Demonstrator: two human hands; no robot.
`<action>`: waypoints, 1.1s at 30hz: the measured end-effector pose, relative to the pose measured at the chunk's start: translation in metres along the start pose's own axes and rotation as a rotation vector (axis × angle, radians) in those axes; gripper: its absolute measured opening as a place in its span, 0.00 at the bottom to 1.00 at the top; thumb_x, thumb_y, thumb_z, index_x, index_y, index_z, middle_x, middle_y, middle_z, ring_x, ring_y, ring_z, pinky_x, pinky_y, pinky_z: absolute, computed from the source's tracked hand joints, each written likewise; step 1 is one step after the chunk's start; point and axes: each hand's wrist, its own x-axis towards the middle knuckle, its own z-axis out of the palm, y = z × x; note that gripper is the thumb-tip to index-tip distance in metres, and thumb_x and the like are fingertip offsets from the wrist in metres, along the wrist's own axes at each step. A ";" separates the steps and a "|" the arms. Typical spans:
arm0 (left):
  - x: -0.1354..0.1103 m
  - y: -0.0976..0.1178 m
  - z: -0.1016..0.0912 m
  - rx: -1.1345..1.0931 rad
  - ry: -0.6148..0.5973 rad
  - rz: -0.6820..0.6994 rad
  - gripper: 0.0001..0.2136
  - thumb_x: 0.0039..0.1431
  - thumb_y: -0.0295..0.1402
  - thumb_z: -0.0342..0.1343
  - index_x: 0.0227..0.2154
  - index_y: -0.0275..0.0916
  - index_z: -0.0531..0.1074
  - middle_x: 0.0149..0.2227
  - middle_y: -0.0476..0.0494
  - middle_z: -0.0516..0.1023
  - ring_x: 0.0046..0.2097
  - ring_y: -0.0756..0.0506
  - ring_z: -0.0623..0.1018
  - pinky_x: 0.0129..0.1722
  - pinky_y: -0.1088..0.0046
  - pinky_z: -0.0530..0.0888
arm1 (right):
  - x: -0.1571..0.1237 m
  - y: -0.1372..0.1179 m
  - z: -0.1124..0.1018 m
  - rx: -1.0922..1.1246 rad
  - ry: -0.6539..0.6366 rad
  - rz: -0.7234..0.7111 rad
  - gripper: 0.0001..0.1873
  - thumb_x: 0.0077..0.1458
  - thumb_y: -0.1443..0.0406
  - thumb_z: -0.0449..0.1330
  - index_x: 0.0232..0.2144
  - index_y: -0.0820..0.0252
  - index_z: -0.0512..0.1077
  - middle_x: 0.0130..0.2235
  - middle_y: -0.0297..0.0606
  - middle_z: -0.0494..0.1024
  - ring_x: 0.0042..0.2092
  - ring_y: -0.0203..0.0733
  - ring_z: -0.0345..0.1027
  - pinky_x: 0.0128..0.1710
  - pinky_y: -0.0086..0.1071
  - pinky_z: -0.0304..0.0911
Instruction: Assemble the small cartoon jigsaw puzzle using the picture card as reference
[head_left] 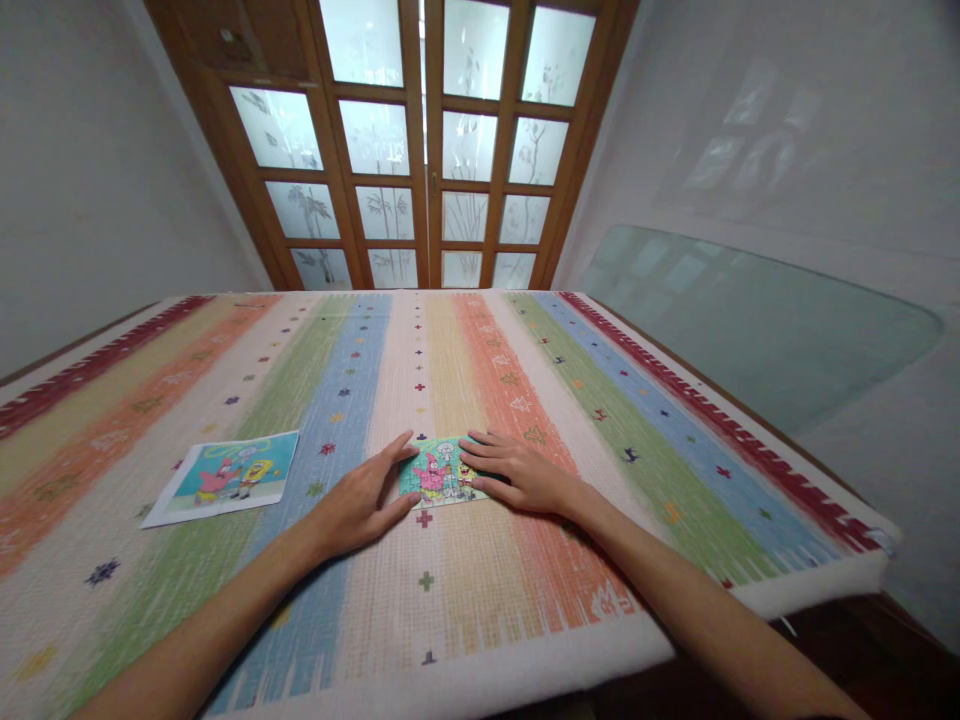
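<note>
A small cartoon jigsaw puzzle [441, 472] lies flat on the striped cloth in front of me. My left hand [358, 502] rests at the puzzle's left edge, fingers stretched out and touching it. My right hand [516, 470] lies flat on the puzzle's right side, fingers spread over its edge. Neither hand holds anything.
A printed picture sheet [229, 476] with the same cartoon lies to the left on the striped tablecloth [480, 590]. Wooden glass-paned doors [420, 150] stand behind the table. A glass pane [750, 320] leans on the right wall. The table's front edge [525, 680] is close to me.
</note>
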 end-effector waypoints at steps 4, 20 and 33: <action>0.002 0.000 0.000 0.009 0.006 0.032 0.34 0.70 0.39 0.52 0.73 0.42 0.43 0.62 0.32 0.74 0.60 0.37 0.77 0.60 0.55 0.74 | 0.000 -0.002 0.001 0.000 0.029 -0.007 0.23 0.71 0.59 0.54 0.64 0.57 0.69 0.66 0.45 0.69 0.70 0.51 0.58 0.69 0.54 0.56; 0.002 -0.001 0.002 0.062 0.044 0.018 0.27 0.71 0.43 0.52 0.67 0.41 0.55 0.62 0.33 0.73 0.62 0.36 0.76 0.61 0.53 0.73 | -0.001 -0.003 0.002 0.005 0.088 -0.015 0.20 0.71 0.59 0.55 0.60 0.58 0.74 0.62 0.45 0.74 0.66 0.51 0.64 0.66 0.52 0.61; 0.000 -0.003 -0.005 0.005 0.024 -0.031 0.20 0.70 0.42 0.52 0.61 0.42 0.64 0.58 0.36 0.77 0.59 0.38 0.78 0.60 0.54 0.75 | -0.009 0.014 -0.002 0.017 0.176 0.000 0.17 0.67 0.58 0.60 0.54 0.56 0.79 0.55 0.44 0.80 0.64 0.55 0.67 0.61 0.55 0.67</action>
